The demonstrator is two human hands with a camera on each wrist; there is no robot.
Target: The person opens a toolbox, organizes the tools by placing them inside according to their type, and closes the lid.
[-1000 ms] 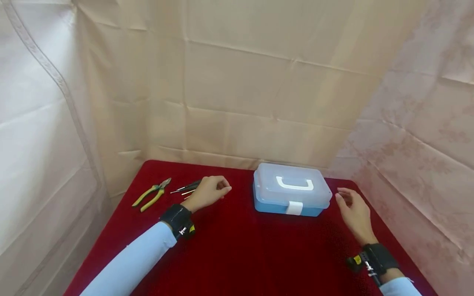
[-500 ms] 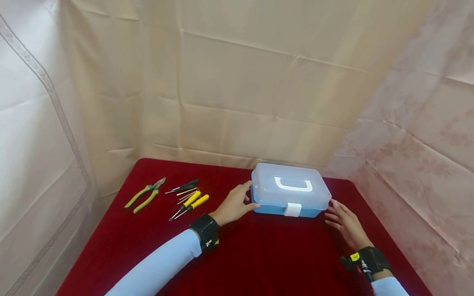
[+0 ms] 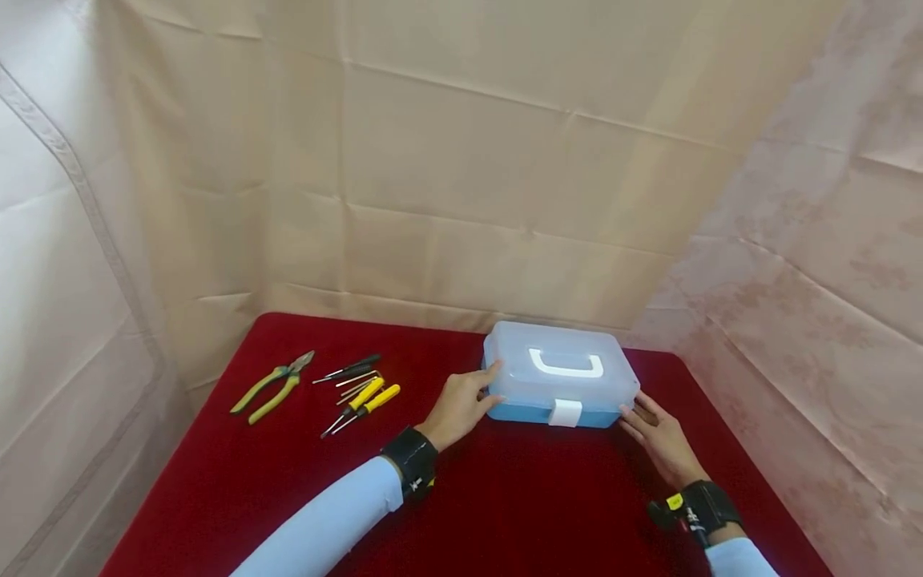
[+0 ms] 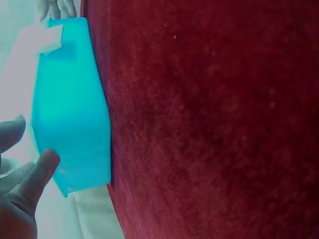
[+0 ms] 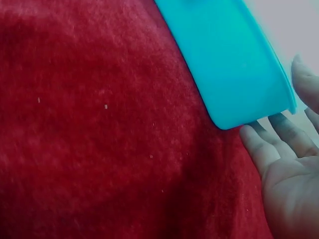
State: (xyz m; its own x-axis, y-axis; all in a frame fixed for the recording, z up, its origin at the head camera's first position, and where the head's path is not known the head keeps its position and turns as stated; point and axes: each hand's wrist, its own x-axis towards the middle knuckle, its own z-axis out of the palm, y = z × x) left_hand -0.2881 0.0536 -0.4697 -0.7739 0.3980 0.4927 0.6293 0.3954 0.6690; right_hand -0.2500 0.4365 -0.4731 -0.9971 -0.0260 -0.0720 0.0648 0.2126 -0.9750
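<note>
Head view shows left hand [image 3: 457,407] and right hand [image 3: 665,446], fingers spread, bracketing the closed toolbox [image 3: 562,386], seemingly to position it, the next move likely needing even pressure at both ends

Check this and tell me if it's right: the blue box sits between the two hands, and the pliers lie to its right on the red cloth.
Not quite: the head view shows the pliers lying to the left of the blue box, not its right. The rest holds.
</note>
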